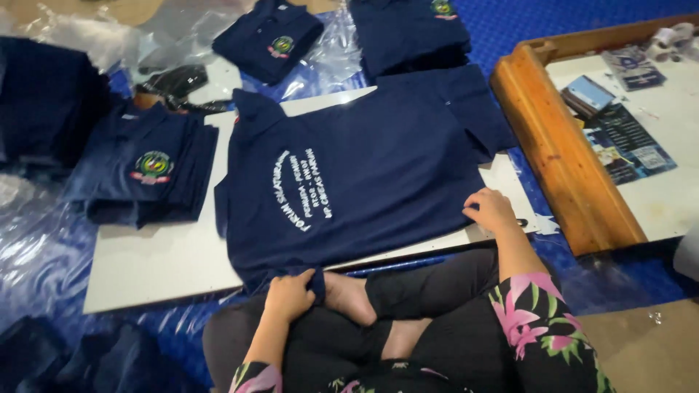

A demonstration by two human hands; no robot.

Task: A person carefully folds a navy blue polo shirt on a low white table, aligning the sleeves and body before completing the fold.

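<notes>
A navy polo shirt (378, 167) lies back-up on a white board (153, 262), with white printed lettering across its back. My left hand (289, 295) is closed on the shirt's near sleeve edge, just above my bare foot. At the shirt's lower hem corner, my right hand (491, 209) rests with its fingers pressing the cloth against the board. I sit cross-legged in black trousers and floral sleeves.
A stack of folded navy shirts (145, 171) with round badges lies left of the board. Two more folded shirts (271, 38) sit at the back on clear plastic sheeting. A low wooden-edged table (553, 138) with booklets stands to the right. Blue tarp covers the floor.
</notes>
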